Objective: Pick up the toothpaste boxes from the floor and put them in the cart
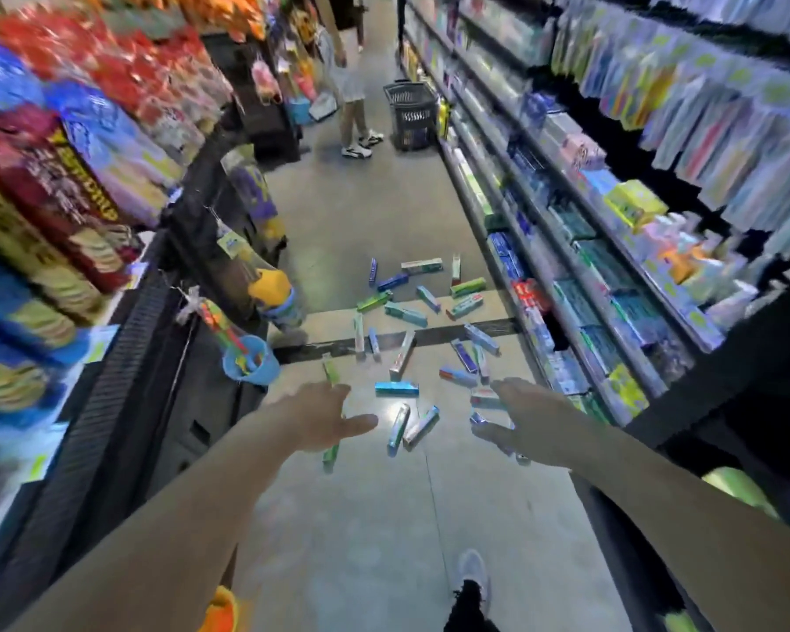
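A: Fingers (338, 394) of left hand (320, 417) straight and loosely spread, thumb out toward the right; nothing pinched. Right hand (521, 417) likewise open, thumb out toward the left, holding nothing.

B: Reason for that posture?

A: Judged as a reach: both arms extended forward over the aisle floor (361, 517), palms down, hands apart, as if to come down on the nearest boxes. No contact seen yet.

B: Location of the toothpaste boxes (402, 312)?

A: Scattered flat on the floor mid-aisle, at all angles, from just under the hands to well beyond the dark floor strip (434, 335). Nearest: teal box (396, 388) between the two hands, a pair (411, 426) just nearer than it, green box (331, 451) partly under the left hand, more partly hidden by the right hand. None lifted.

B: Cart?

A: Not identifiable. Dark basket (410, 116) stands far down the aisle beside the right shelving (612, 266), near a standing person's legs (354, 120); cannot tell whether that is the target.

B: Surroundings?

A: Snack packs (65, 175) on left shelving, blurred. Blue bucket of toys (249, 364) at left, near the left hand. Own shoe (473, 572) near bottom edge.

B: Stage?

A: Start of pick-up, by estimate. Long thin boxes lying flat; a grip across the narrow sides seems likeliest.
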A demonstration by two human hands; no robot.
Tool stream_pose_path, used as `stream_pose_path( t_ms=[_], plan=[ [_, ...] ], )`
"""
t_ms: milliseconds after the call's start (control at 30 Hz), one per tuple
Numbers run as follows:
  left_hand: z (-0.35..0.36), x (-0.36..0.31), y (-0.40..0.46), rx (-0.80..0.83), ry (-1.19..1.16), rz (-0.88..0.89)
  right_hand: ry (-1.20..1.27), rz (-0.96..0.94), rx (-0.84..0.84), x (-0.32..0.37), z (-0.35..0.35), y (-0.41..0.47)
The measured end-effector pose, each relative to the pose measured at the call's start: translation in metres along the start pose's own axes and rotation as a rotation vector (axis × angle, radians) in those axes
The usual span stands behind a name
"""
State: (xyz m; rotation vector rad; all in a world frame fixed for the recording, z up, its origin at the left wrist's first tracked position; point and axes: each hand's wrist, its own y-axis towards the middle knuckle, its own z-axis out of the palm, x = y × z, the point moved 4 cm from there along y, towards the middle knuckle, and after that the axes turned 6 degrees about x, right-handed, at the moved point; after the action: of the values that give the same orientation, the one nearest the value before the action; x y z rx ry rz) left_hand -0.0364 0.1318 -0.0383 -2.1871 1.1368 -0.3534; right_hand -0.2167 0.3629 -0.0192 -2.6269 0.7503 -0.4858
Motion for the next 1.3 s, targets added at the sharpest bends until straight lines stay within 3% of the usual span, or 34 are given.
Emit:
stream_pose_path(
  t_ms=[267, 533, 767, 1000, 1300],
  plan=[
    [-0.057, -0.019, 0.107, 0.041, -0.037, -0.039, -0.053, 0.025, 0.157, -0.057, -0.024, 0.138],
    [-0.096, -0.017, 0.221, 0.103, -0.05, 0.024, -0.092, 0.024, 0.232, -0.07, -0.028, 0.261],
    [-0.09, 0.018, 0.355, 0.211, -0.039, 0.072, 0.041, 0.197, 0.314, -0.085, 0.008, 0.377],
    [-0.012, 0.042, 0.495, 0.339, -0.06, 0.042, 0.173, 0.325, 0.376, -0.111, 0.106, 0.494],
    [0.176, 0.048, 0.68, 0.369, -0.089, 0.029, 0.415, 0.461, 0.44, -0.164, 0.332, 0.628]
  ],
)
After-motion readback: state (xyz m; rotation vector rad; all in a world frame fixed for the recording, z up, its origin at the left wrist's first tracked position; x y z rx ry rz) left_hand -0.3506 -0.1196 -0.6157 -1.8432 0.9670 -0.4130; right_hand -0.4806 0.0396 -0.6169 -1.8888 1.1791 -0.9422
